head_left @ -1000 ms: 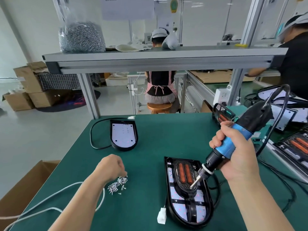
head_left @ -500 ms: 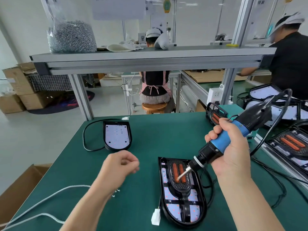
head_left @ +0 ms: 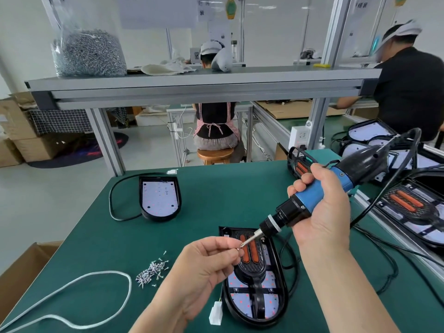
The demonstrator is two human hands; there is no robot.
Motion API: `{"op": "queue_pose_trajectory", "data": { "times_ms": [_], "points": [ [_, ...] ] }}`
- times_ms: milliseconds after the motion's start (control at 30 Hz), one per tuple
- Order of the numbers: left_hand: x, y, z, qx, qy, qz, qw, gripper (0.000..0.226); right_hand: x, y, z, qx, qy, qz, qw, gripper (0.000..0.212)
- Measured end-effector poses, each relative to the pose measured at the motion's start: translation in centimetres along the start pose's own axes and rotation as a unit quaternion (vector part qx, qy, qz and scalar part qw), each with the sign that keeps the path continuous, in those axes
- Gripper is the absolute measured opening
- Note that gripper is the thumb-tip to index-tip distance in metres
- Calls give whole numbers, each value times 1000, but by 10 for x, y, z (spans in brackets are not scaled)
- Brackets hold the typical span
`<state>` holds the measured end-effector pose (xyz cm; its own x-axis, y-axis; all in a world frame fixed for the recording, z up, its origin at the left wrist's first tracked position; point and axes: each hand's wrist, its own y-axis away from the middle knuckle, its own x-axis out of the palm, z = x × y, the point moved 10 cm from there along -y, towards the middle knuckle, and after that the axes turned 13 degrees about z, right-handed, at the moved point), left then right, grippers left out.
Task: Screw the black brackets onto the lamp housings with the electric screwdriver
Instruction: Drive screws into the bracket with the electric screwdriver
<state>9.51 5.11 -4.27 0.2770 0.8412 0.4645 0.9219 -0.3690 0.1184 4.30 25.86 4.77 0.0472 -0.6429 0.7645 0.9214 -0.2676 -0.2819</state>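
Observation:
A black lamp housing lies on the green table in front of me, with a black bracket carrying two orange strips set on it. My right hand grips the blue and black electric screwdriver, its bit slanting down to the left above the bracket. My left hand pinches a small screw and holds it against the bit's tip. A second lamp housing without a bracket lies further back on the left.
A pile of loose screws lies left of the housing, beside a white cord. More housings are stacked at the right edge. A bag of screws sits on the shelf above. Two people work at other benches behind.
My left hand left the screw pile, rose to the right and now holds a screw at the screwdriver's bit. The screwdriver lifted slightly off the bracket.

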Motion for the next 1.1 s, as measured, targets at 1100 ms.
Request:
{"op": "queue_pose_trajectory", "data": {
  "times_ms": [1100],
  "points": [
    [4, 20, -38, 213, -422, -163, 866, 47, -19, -3, -13, -4, 23, -81, 996, 14]
  ]
}}
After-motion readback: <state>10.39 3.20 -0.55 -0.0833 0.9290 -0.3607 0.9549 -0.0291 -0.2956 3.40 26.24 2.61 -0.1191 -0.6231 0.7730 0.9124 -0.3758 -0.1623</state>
